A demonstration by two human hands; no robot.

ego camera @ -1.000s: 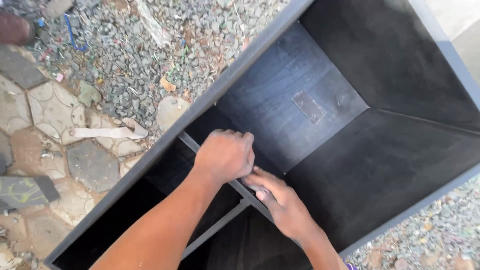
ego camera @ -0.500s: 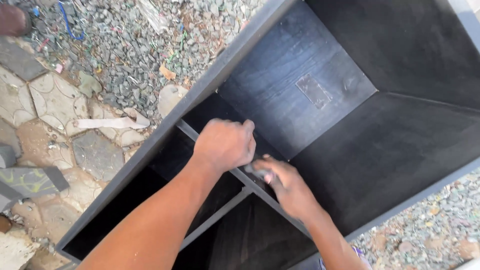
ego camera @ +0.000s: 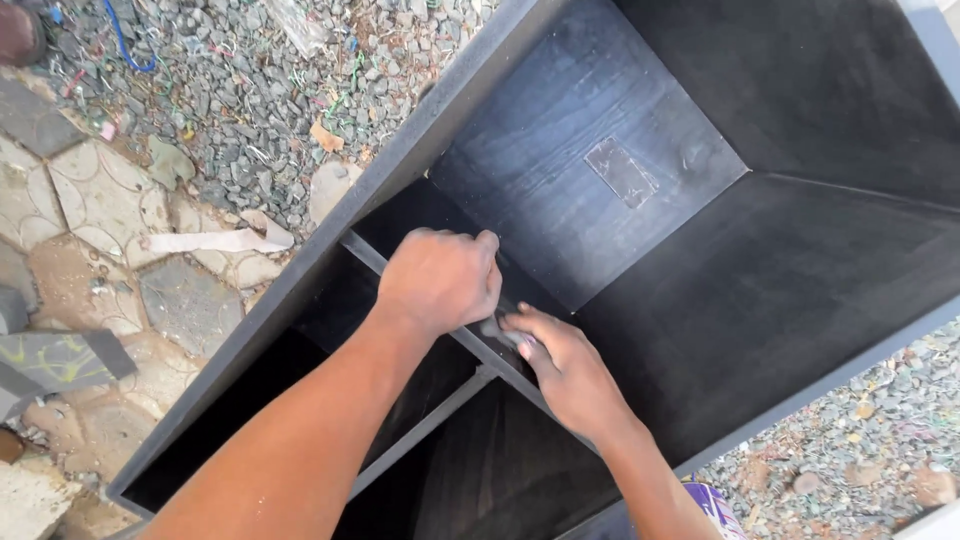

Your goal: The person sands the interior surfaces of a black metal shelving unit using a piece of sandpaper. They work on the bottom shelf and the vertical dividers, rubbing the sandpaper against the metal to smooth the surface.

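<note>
Both hands barely shifted: left hand (ego camera: 440,278) fisted on black cabinet's (ego camera: 640,130) divider (ego camera: 470,345), right hand (ego camera: 560,370) pinching there.

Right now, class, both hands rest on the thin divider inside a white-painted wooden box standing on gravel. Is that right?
Not quite: the box is black, not white. The head view shows the left hand and right hand on the thin divider inside it, with gravel around.
</note>
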